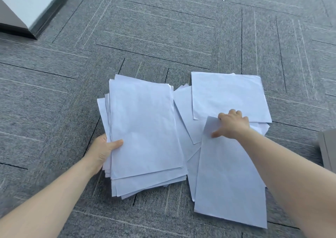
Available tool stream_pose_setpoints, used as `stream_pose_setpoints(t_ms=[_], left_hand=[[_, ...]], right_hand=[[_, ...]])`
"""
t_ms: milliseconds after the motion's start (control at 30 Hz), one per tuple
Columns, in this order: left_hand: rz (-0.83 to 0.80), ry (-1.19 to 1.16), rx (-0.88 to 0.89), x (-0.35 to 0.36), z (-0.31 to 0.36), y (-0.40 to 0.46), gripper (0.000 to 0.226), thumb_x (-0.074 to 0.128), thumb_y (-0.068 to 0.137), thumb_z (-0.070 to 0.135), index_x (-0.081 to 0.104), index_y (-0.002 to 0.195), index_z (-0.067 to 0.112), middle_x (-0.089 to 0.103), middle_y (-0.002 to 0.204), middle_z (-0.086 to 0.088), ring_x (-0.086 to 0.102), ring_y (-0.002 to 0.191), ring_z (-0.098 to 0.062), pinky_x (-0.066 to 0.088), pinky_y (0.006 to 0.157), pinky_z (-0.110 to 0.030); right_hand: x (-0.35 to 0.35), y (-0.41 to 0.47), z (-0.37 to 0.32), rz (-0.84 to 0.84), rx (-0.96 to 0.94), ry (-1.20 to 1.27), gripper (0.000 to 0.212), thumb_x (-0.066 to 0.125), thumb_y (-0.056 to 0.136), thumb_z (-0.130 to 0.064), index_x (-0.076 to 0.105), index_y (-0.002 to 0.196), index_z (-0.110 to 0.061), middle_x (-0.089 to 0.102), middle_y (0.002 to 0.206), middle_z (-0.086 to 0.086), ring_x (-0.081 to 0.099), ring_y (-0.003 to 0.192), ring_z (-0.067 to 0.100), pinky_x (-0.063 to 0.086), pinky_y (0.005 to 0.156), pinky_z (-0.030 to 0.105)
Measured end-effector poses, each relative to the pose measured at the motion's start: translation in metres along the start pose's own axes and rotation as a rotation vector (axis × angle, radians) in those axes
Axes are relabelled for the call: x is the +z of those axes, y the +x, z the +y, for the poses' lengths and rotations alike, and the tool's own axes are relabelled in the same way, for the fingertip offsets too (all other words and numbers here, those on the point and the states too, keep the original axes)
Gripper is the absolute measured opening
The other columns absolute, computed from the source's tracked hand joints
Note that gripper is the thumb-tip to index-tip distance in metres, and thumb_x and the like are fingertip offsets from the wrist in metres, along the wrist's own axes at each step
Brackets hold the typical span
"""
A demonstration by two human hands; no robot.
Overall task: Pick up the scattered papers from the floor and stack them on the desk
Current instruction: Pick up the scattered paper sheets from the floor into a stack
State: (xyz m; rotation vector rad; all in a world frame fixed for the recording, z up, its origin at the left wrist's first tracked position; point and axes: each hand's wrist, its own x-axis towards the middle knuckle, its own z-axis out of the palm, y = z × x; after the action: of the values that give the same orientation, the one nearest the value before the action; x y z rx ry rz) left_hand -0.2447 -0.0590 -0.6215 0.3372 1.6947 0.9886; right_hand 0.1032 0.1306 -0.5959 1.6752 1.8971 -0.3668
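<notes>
Left hand (101,150) clamps the stack (145,128); right hand (232,125) pinches a thin, floppy sheet (231,183) by its top edge.

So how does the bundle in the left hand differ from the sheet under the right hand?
The bundle is many fanned sheets, gripped at its edge by the left hand. The single sheet is one page, pinched at its far corner by the right hand. Both are plain white.
</notes>
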Motion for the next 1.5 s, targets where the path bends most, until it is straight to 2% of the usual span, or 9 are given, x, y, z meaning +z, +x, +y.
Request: stream_pose_setpoints(t_ms=[133,267,400,567,700,867,1067,1400,1500], left_hand=[[0.022,0.003,-0.005,0.000,0.001,-0.001,0.027,0.064,0.086,-0.003,0.064,0.112,0.005,0.070,0.102,-0.009,0.067,0.089,-0.026,0.052,0.087,-0.041],[0.050,0.001,-0.017,-0.002,0.002,0.001,0.029,0.064,0.088,0.002,0.063,0.116,0.003,0.070,0.109,-0.012,0.067,0.098,-0.032,0.051,0.091,-0.045],[0.053,-0.012,-0.022,-0.002,0.003,0.003,0.026,0.063,0.088,0.001,0.063,0.114,0.005,0.069,0.110,-0.012,0.066,0.097,-0.030,0.050,0.089,-0.043],[0.055,-0.064,-0.007,0.006,0.007,0.005,0.019,0.059,0.090,-0.002,0.064,0.106,0.008,0.070,0.100,-0.007,0.065,0.091,-0.027,0.050,0.086,-0.040],[0.040,-0.092,0.012,0.008,0.014,0.006,0.018,0.058,0.091,0.001,0.067,0.101,0.013,0.077,0.090,0.000,0.069,0.088,-0.025,0.051,0.080,-0.038],[-0.016,-0.109,0.015,0.017,0.019,0.012,0.019,0.055,0.092,0.000,0.067,0.102,0.010,0.078,0.090,0.000,0.074,0.075,-0.015,0.061,0.065,-0.033],[-0.067,-0.100,-0.001,0.038,0.018,0.020,0.021,0.057,0.090,0.001,0.067,0.106,0.009,0.077,0.095,-0.003,0.075,0.081,-0.019,0.061,0.066,-0.031],[-0.076,-0.088,-0.011,0.056,0.017,0.029,0.021,0.058,0.089,0.000,0.067,0.104,0.010,0.077,0.094,-0.004,0.075,0.079,-0.018,0.061,0.065,-0.031],[-0.086,-0.081,-0.013,0.060,0.016,0.029,0.020,0.057,0.089,0.000,0.067,0.104,0.010,0.077,0.093,-0.003,0.075,0.078,-0.017,0.061,0.063,-0.029]], right_hand=[[0.004,0.001,-0.002,0.119,-0.115,0.097,0.014,0.056,0.089,-0.040,0.057,0.091,-0.027,0.055,0.098,0.001,0.045,0.109,0.029,0.030,0.082,0.039],[0.002,0.007,0.006,0.193,-0.068,0.684,0.022,0.059,0.089,-0.028,0.048,0.075,-0.014,0.055,0.071,0.004,0.052,0.076,0.031,0.037,0.068,0.037],[-0.009,0.018,0.024,0.352,0.062,0.880,0.027,0.060,0.090,-0.022,0.049,0.077,-0.001,0.054,0.073,0.014,0.047,0.070,0.029,0.037,0.061,0.037],[-0.004,0.031,0.050,0.430,0.351,1.002,0.037,0.054,0.092,-0.020,0.030,0.064,-0.016,0.038,0.063,0.002,0.038,0.070,0.027,0.024,0.052,0.033],[-0.005,0.043,0.068,0.453,0.453,0.958,0.036,0.052,0.093,-0.017,0.032,0.064,-0.011,0.046,0.069,0.006,0.044,0.077,0.030,0.025,0.057,0.034],[-0.009,0.060,0.084,0.473,0.532,0.968,0.017,0.050,0.095,-0.019,0.056,0.082,-0.009,0.055,0.119,0.023,0.054,0.089,0.037,0.039,0.074,0.034],[-0.006,0.067,0.089,0.336,0.606,0.952,0.062,0.070,0.085,-0.030,0.044,0.138,-0.013,0.033,0.141,0.019,0.055,0.114,0.042,0.044,0.094,0.042],[-0.017,0.076,0.109,0.200,0.622,0.875,0.103,0.084,0.064,-0.054,0.031,0.141,-0.010,0.049,0.137,0.022,0.053,0.122,0.043,0.048,0.097,0.051],[-0.016,0.081,0.114,0.175,0.602,0.918,0.099,0.083,0.047,-0.059,0.048,0.128,-0.014,0.064,0.123,0.014,0.060,0.115,0.037,0.048,0.098,0.051]])
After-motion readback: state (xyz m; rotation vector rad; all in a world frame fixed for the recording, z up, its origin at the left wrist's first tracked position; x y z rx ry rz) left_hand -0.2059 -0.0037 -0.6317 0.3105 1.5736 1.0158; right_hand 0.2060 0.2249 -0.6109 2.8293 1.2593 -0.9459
